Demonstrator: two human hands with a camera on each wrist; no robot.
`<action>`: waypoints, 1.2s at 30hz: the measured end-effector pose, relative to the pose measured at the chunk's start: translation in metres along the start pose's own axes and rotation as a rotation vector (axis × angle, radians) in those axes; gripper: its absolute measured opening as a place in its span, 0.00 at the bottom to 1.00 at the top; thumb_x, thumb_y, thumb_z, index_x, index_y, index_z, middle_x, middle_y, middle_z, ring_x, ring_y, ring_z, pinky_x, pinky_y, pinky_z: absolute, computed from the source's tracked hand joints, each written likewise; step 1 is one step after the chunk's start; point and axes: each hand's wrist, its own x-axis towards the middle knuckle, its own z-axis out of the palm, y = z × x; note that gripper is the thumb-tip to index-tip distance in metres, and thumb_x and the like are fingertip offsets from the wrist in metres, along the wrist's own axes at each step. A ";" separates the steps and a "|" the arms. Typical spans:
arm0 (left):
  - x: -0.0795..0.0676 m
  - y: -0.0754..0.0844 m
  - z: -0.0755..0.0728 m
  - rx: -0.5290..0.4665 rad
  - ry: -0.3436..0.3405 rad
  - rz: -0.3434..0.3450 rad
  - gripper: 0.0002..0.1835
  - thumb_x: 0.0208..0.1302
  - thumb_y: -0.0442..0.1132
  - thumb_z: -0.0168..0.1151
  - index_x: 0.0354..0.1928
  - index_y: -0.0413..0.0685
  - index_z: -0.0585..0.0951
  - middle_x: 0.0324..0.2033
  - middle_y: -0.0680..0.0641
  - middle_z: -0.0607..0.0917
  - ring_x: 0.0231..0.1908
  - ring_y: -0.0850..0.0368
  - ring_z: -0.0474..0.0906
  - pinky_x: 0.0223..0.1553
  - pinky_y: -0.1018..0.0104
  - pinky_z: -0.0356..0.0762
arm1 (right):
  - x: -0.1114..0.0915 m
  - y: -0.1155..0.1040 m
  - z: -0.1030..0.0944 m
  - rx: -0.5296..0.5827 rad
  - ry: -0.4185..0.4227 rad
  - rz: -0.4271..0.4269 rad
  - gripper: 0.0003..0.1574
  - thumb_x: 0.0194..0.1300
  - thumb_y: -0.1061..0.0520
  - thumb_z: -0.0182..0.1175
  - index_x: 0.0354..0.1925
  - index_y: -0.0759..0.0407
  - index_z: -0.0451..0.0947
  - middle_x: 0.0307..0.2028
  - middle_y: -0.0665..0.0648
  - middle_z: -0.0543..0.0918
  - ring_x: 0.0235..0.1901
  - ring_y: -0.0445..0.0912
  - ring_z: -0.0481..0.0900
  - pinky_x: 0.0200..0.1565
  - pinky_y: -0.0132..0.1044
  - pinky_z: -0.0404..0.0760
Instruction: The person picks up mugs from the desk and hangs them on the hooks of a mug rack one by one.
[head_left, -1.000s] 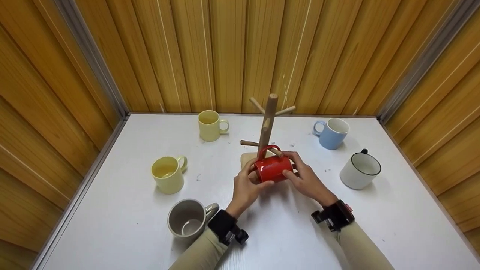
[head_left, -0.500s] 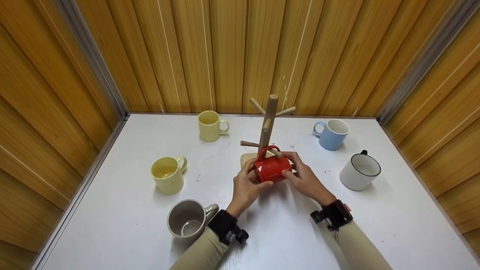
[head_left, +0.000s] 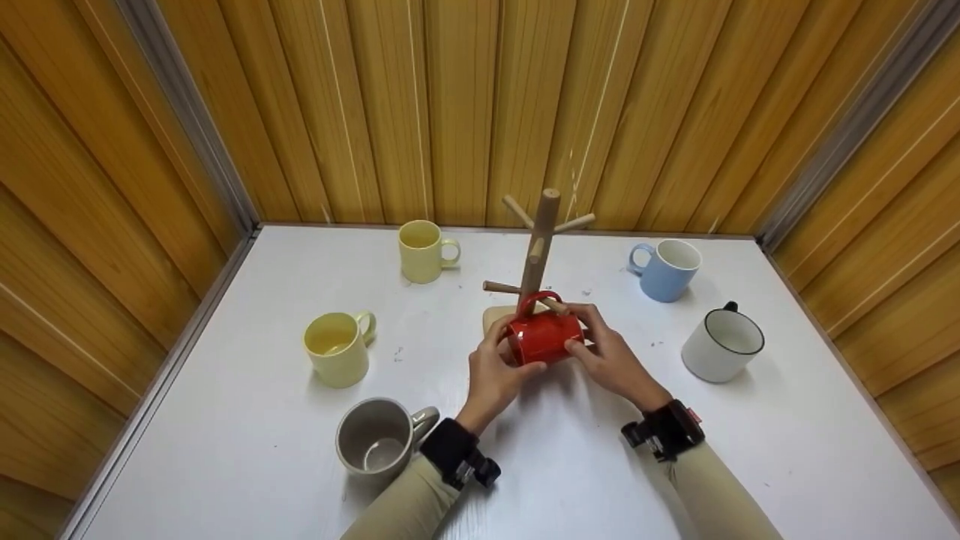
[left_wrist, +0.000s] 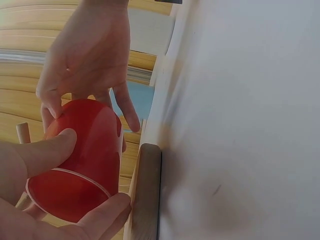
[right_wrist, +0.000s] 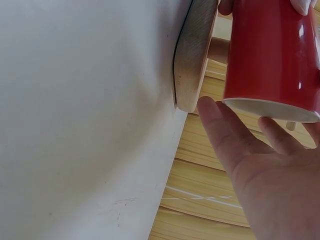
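A red mug (head_left: pixel 547 339) lies sideways against the front of a wooden mug tree (head_left: pixel 542 236), its handle uppermost around a low peg (head_left: pixel 553 305). My left hand (head_left: pixel 493 381) grips the mug's mouth end, thumb on the near side; in the left wrist view this thumb (left_wrist: pixel 50 152) lies along the red wall above the pale rim. At the bottom end, my right hand (head_left: pixel 619 366) holds the mug with its thumb on the near side and fingers behind. In the right wrist view several fingers (right_wrist: pixel 225 130) extend beside the mug's pale bottom edge, near the tree's base (right_wrist: pixel 192 60).
Two yellow mugs (head_left: pixel 421 251) stand to the left, one behind the other. A grey mug (head_left: pixel 375 442) is close to the left forearm. On the right are a blue mug (head_left: pixel 667 271) and a white mug (head_left: pixel 721 345) with a dark rim. Wood-look panels (head_left: pixel 450 112) enclose the white table.
Both hands and the red mug keep nearly the same place at the peg. The whole head view has shifted very slightly.
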 end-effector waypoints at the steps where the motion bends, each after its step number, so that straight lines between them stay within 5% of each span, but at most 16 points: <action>1: 0.000 0.000 0.000 0.002 -0.001 -0.004 0.45 0.44 0.31 0.85 0.68 0.50 0.75 0.59 0.43 0.84 0.61 0.46 0.79 0.64 0.46 0.73 | -0.001 -0.006 -0.001 0.002 -0.001 -0.002 0.32 0.70 0.69 0.57 0.70 0.62 0.65 0.66 0.66 0.75 0.53 0.61 0.83 0.50 0.50 0.86; 3: 0.001 0.001 0.001 0.005 0.000 -0.007 0.45 0.44 0.32 0.85 0.68 0.50 0.75 0.59 0.43 0.84 0.61 0.46 0.79 0.64 0.46 0.74 | -0.003 -0.017 -0.003 0.001 -0.001 -0.015 0.31 0.70 0.69 0.57 0.69 0.64 0.65 0.65 0.68 0.76 0.54 0.61 0.83 0.50 0.51 0.86; 10: 0.001 0.001 0.001 0.007 0.011 -0.008 0.45 0.43 0.31 0.85 0.68 0.50 0.75 0.59 0.42 0.84 0.61 0.46 0.79 0.63 0.46 0.74 | 0.002 0.012 -0.003 -0.026 -0.021 -0.022 0.32 0.72 0.63 0.59 0.70 0.52 0.64 0.67 0.62 0.76 0.56 0.57 0.83 0.51 0.49 0.85; 20: -0.001 0.002 -0.001 -0.005 -0.022 -0.009 0.45 0.47 0.31 0.83 0.69 0.50 0.73 0.61 0.42 0.82 0.61 0.44 0.79 0.61 0.45 0.76 | -0.002 0.008 -0.003 -0.016 -0.020 -0.025 0.35 0.72 0.62 0.61 0.73 0.51 0.64 0.66 0.64 0.76 0.54 0.60 0.84 0.51 0.53 0.85; 28: -0.003 0.004 0.000 -0.087 -0.073 -0.014 0.44 0.55 0.40 0.81 0.72 0.48 0.68 0.65 0.39 0.78 0.60 0.41 0.79 0.61 0.48 0.78 | -0.003 0.006 -0.004 -0.062 0.001 -0.031 0.38 0.71 0.59 0.64 0.75 0.50 0.64 0.70 0.60 0.73 0.59 0.59 0.81 0.52 0.51 0.85; 36: 0.001 0.011 0.002 -0.157 0.020 -0.067 0.50 0.60 0.44 0.77 0.77 0.41 0.58 0.70 0.28 0.69 0.65 0.33 0.73 0.64 0.45 0.74 | -0.004 0.010 -0.004 -0.105 0.011 -0.051 0.39 0.72 0.54 0.65 0.76 0.50 0.63 0.70 0.58 0.73 0.59 0.56 0.81 0.52 0.50 0.85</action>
